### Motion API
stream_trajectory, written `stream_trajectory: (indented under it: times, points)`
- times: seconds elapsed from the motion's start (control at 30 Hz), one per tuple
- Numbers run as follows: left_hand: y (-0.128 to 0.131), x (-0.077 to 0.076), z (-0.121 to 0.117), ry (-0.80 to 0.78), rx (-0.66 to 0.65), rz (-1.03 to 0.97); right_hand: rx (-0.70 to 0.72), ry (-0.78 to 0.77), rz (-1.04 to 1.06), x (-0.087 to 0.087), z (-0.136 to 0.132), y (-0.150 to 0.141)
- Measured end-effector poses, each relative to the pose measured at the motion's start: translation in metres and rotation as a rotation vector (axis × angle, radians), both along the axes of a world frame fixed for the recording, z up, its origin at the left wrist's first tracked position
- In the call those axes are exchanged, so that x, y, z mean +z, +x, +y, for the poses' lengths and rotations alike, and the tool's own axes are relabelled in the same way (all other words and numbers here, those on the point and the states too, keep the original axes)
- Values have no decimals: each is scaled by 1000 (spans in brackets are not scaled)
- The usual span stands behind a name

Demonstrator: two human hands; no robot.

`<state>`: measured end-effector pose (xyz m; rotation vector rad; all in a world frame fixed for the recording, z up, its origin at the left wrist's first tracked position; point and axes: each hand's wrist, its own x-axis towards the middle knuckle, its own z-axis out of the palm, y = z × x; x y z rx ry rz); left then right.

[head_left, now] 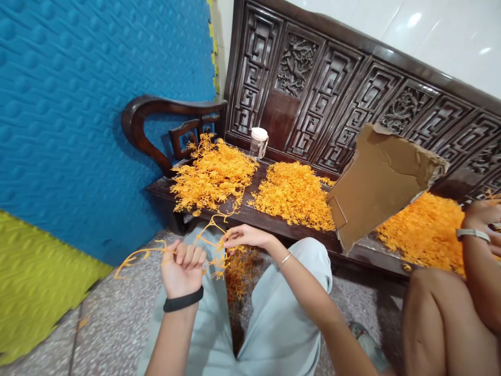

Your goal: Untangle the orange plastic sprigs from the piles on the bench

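My left hand (183,266), with a black band at the wrist, is closed around a thin orange plastic sprig (135,256) that sticks out to the left. Just to its right, my right hand (246,236), wearing a thin bracelet, pinches another branching orange sprig (211,223) between thumb and fingertips. Both hands are above my lap. Small orange bits (218,265) hang between them; whether they belong to the same sprig I cannot tell. Beyond the hands, a loose pile of orange sprigs (215,175) lies at the bench's left end.
On the dark carved bench (250,201) are a second orange heap (293,193), a lidded cup (259,142) and an upright cardboard piece (385,180). Past the cardboard is another orange heap (426,230) beside a person's arm (479,261). More orange pieces (240,274) lie below my knees.
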<state>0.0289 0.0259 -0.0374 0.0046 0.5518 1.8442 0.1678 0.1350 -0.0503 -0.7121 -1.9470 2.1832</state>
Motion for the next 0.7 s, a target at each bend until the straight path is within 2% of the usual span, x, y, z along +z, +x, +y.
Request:
stream_trajectory:
  times: [0.2,0.33,0.47,0.57,0.7]
  points:
    - [-7,-3,0,0,-5,6,-180,175,20,5,13,10]
    - [-12,-4,-1,18,-7,3,-180,302,40,17,20,24]
    - [-16,-5,-1,25,-25,-11,-198,411,-50,22,25,38]
    - [-14,-5,0,8,-53,-28,-306,381,-122,18,28,41]
    - [-5,-7,1,11,-85,-44,-536,396,-90,12,28,37]
